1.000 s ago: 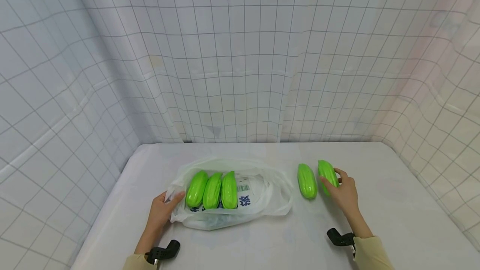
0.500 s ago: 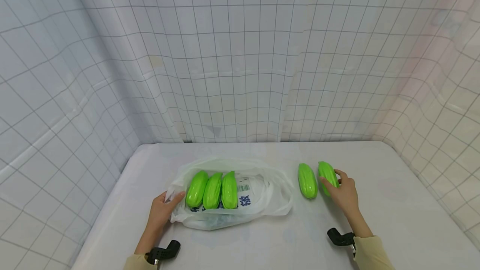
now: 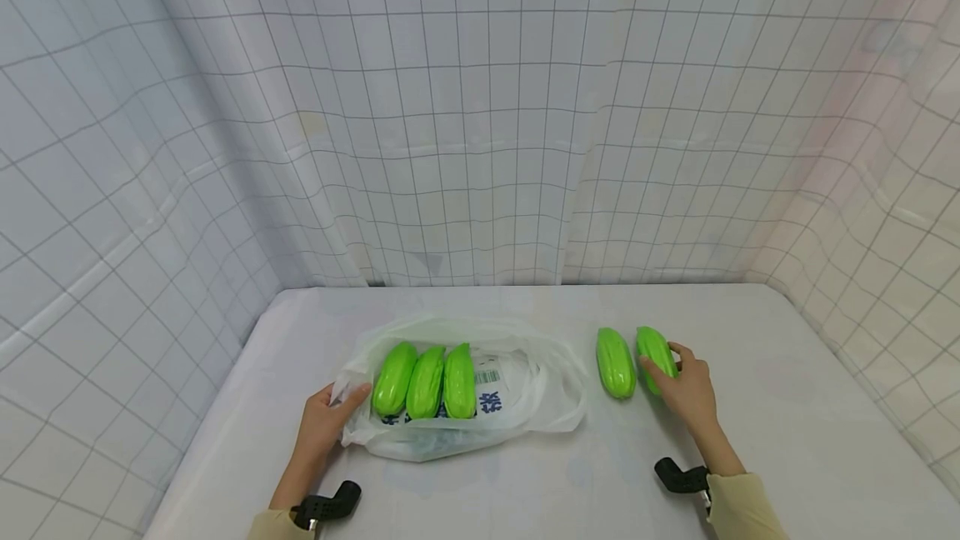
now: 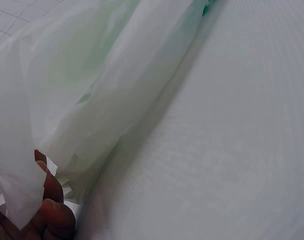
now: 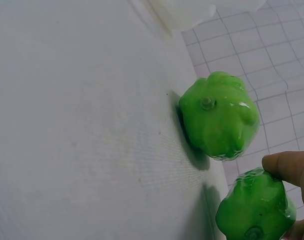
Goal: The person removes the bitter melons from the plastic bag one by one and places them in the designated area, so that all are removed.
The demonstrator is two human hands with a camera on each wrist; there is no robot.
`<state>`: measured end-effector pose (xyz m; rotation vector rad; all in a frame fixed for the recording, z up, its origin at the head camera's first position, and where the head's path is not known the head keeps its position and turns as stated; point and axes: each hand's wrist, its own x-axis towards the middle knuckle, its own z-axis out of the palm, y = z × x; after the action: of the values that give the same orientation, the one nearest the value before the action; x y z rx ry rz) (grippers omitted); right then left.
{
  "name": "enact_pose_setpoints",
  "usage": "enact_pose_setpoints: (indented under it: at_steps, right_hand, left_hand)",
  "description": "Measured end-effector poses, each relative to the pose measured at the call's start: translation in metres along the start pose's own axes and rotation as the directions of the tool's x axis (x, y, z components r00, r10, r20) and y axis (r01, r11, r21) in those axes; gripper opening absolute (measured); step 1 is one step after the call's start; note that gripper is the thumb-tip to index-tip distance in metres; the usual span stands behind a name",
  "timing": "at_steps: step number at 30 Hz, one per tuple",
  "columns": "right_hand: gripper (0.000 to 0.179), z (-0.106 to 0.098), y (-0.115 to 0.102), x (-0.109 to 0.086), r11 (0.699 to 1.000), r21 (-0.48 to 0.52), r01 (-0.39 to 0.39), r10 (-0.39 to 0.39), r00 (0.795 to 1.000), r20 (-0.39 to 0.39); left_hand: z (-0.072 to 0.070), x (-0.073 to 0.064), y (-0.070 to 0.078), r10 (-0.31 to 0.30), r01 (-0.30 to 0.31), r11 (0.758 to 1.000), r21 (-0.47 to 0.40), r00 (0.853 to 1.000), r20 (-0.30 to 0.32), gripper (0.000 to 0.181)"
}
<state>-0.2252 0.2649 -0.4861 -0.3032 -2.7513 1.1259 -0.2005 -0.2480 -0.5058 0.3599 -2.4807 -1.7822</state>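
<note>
My left hand (image 3: 326, 421) grips the left edge of a translucent white plastic bag (image 3: 517, 415). In the left wrist view, curled fingers (image 4: 54, 217) show at the bag's edge. Inside the bag, three glossy green ribbed fruits (image 3: 425, 382) lie side by side; their exact kind is unclear. At the right, my right hand (image 3: 687, 386) holds another green ribbed fruit (image 3: 655, 357) between thumb and fingers. The right wrist view shows a finger on top of this fruit (image 5: 257, 207), which has a clear shiny wrapping. A similar fruit (image 3: 616, 363) lies on the table just left of it.
The white-covered table (image 3: 517, 490) ends at a hanging white grid-patterned curtain (image 3: 480, 148) behind, with more curtain on both sides. Printed blue characters and a barcode (image 3: 486, 376) show inside the bag. Black cameras (image 3: 326, 504) sit on both wrists.
The fruit in my right hand has shifted very slightly toward me, down in the head view. My left hand and the bag have stayed in place.
</note>
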Motion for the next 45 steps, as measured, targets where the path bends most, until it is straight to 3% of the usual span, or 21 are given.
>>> enact_pose_setpoints:
  at_steps: [23, 45]
  right_hand:
    - [0.073, 0.0064, 0.0020, 0.0020, 1.000, -0.011, -0.004, 0.004, 1.000, 0.010]
    - [0.078, 0.0091, 0.0039, 0.0042, 0.999, -0.041, -0.017, 0.017, 1.000, 0.020]
  left_hand:
    - [-0.0017, 0.0011, -0.0012, -0.015, 0.015, 1.000, 0.015, 1.000, -0.003, 0.064]
    - [0.0003, 0.0002, -0.0014, 0.008, -0.008, 1.000, 0.008, 1.000, -0.005, 0.063]
